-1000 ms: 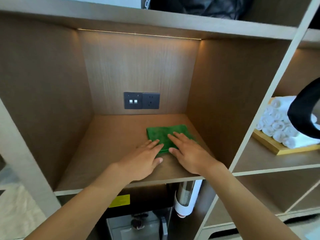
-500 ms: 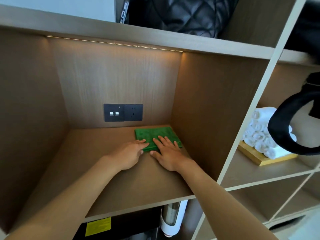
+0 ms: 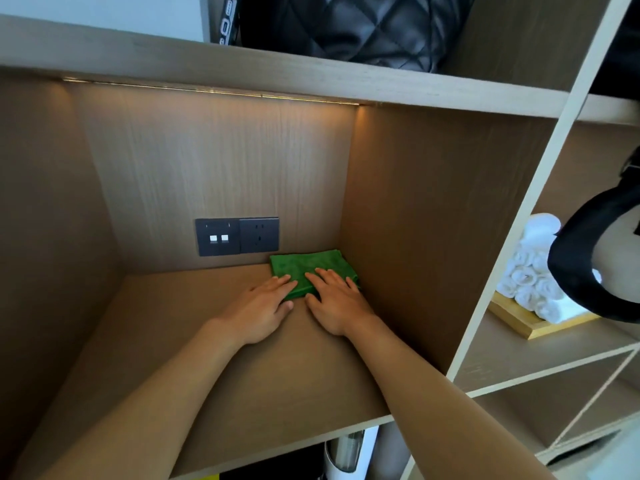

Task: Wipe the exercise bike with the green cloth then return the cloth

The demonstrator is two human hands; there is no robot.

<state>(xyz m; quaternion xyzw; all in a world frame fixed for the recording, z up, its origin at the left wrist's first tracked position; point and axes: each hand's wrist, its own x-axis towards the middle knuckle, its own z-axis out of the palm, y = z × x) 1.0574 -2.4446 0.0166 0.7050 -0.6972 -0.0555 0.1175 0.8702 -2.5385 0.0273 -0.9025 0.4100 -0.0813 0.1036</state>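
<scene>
A folded green cloth (image 3: 304, 268) lies flat on the wooden shelf (image 3: 207, 358), in the back right corner of the cubby, against the side wall. My left hand (image 3: 263, 306) lies flat with its fingertips touching the cloth's near left edge. My right hand (image 3: 336, 296) rests palm-down on the near half of the cloth, fingers straight. The exercise bike is not in view.
A dark socket and switch plate (image 3: 237, 236) sits on the back wall just left of the cloth. Rolled white towels (image 3: 533, 271) lie on a wooden tray in the right cubby. A black strap (image 3: 588, 258) hangs at the right. A black quilted bag (image 3: 363, 26) fills the shelf above.
Both hands have slid the cloth deeper along the shelf, from near the front edge to the back right corner. The view has moved closer and tilted up.
</scene>
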